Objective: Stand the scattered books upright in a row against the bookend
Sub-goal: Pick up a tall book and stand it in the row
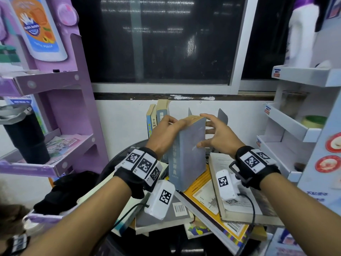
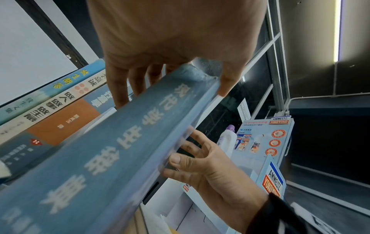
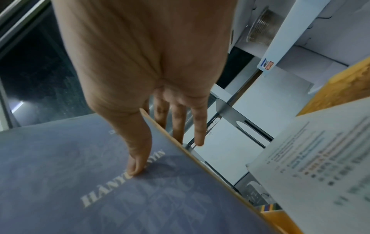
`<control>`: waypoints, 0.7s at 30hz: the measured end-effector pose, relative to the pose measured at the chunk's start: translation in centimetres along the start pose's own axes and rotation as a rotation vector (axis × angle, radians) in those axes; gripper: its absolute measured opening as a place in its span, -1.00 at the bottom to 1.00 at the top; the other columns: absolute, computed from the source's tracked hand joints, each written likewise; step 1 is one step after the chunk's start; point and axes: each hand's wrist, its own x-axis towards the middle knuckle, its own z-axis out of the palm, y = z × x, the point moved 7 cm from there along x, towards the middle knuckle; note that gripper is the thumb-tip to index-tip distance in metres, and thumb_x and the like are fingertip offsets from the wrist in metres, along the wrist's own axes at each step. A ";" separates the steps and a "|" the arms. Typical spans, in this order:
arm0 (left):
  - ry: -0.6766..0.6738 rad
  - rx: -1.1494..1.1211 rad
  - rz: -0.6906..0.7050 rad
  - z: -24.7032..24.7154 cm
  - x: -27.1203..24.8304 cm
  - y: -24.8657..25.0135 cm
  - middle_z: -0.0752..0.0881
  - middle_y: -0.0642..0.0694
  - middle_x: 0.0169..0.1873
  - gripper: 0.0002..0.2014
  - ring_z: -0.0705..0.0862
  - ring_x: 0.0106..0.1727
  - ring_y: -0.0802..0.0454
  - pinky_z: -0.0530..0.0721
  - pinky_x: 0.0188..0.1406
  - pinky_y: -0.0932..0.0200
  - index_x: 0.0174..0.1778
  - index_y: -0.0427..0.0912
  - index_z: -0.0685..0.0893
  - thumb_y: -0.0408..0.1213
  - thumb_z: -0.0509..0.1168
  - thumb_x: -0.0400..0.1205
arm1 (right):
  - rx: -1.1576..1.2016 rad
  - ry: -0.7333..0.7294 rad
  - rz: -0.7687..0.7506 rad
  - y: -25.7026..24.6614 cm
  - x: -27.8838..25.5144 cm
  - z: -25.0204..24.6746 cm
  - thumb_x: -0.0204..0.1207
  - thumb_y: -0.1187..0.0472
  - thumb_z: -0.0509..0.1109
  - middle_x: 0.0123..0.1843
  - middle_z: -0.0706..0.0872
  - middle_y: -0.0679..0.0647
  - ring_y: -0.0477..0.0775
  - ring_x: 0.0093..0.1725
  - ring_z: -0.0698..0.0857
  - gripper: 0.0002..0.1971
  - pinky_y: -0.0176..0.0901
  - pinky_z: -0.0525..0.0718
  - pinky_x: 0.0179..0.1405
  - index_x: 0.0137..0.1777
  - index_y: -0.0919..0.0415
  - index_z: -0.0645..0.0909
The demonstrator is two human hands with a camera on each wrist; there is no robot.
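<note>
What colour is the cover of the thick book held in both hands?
Greyish blue thick book, with pale lettering; the right wrist view shows it best.

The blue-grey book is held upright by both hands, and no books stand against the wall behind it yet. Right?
Not quite. Both hands, left hand and right hand, do hold the blue-grey book upright, but several standing books are already behind it, as the head view shows.
</note>
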 end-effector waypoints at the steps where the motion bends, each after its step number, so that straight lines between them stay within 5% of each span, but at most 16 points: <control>1: -0.008 -0.035 -0.014 0.0 0.1 -0.1 0.68 0.00 0.06 -0.48 0.66 0.14 -0.04 0.58 0.19 -0.13 0.07 -0.03 0.57 0.30 0.24 0.40 | -0.049 0.021 -0.007 -0.1 -0.1 -0.1 0.21 0.39 0.70 0.33 0.53 -0.07 -0.03 0.21 0.60 0.01 -0.42 0.63 -0.15 0.62 -0.01 0.27; 3: -0.024 -0.127 -0.058 -0.1 0.3 -0.2 0.68 0.02 0.11 -0.50 0.65 0.13 0.01 0.60 0.19 -0.07 0.20 -0.08 0.60 0.24 0.16 0.57 | -0.152 0.097 -0.020 -0.4 -0.1 -0.5 0.14 0.27 0.76 0.35 0.46 -0.05 -0.03 0.21 0.56 0.06 -0.33 0.60 -0.07 0.61 -0.02 0.25; 5: -0.030 -0.221 -0.109 -0.4 0.4 -0.4 0.68 0.00 -0.05 -0.68 0.67 -0.11 0.07 0.62 -0.12 0.10 0.02 -0.09 0.59 0.08 0.11 0.68 | -0.212 0.221 -0.015 -0.6 -0.4 -1.1 0.09 0.17 0.79 0.30 0.45 0.01 0.01 0.15 0.57 -0.02 -0.22 0.61 -0.01 0.49 -0.01 0.32; 7: -0.038 -0.244 -0.140 -0.5 0.4 -0.6 0.67 -0.01 -0.17 -0.76 0.66 -0.26 0.10 0.57 -0.30 0.18 -0.01 -0.07 0.57 0.00 0.11 0.70 | -0.167 0.304 0.001 -0.9 -0.9 -1.1 0.17 0.17 0.75 0.16 0.52 0.05 0.07 0.05 0.62 -0.25 -0.12 0.68 -0.04 0.29 0.02 0.39; 11: -0.060 -0.209 -0.090 -0.1 0.4 -0.3 0.68 -0.03 -0.15 -0.79 0.65 -0.21 0.09 0.57 -0.22 0.15 0.07 -0.08 0.57 -0.07 0.13 0.70 | 0.045 0.255 0.009 -1.7 -1.4 0.8 0.42 0.27 0.50 -0.01 0.63 0.00 0.09 0.01 0.69 -0.68 0.21 0.76 0.01 0.11 0.07 0.50; 17: -0.056 -0.306 -0.127 -0.7 0.5 -1.0 0.71 -0.07 -0.22 -0.67 0.71 -0.25 0.03 0.67 -0.26 0.13 0.14 -0.09 0.72 -0.05 0.09 0.71 | 0.165 0.200 0.020 -3.9 -2.4 2.0 0.54 -0.08 0.41 0.13 0.66 0.02 0.00 0.11 0.68 -0.65 0.13 0.72 0.12 0.23 0.05 0.54; 21: -0.087 -0.323 -0.096 -0.7 0.7 -1.1 0.65 -0.12 -0.23 -0.75 0.74 -0.44 0.11 0.67 -0.52 0.14 0.21 -0.19 0.60 -0.17 0.12 0.74 | 0.136 0.181 -0.008 -4.5 -2.8 2.2 0.46 -0.20 0.44 0.12 0.66 -0.05 -0.06 0.12 0.66 -0.49 0.03 0.69 0.16 0.28 0.06 0.49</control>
